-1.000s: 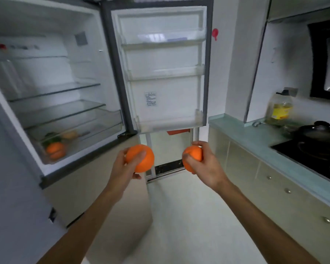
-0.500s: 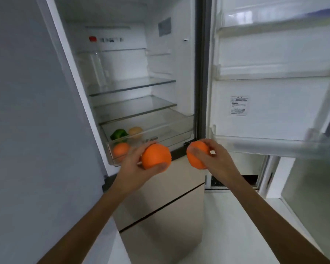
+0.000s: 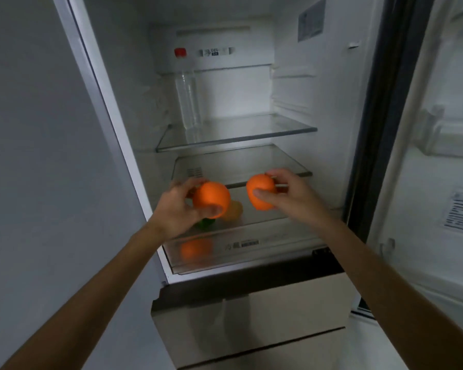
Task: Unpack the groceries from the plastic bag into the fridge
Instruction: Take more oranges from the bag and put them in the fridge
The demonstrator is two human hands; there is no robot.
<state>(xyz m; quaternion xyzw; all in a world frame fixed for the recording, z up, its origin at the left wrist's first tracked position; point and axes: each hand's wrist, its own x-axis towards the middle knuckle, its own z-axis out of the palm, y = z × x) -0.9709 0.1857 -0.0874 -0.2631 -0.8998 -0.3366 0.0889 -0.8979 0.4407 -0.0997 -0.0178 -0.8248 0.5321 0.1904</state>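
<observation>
While neither is yet stowed, left orange is clasped by left hand, right orange by right hand, above the crisper drawer; stowed inside at left: third orange, perhaps a lemon.

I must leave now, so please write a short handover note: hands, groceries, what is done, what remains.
Left hand holds one orange, right hand holds a second orange, both over the crisper drawer.
Done: a third orange, a green item and a yellowish item lie in the drawer.
Left: set both held oranges in the fridge. The plastic bag is not in view.
</observation>
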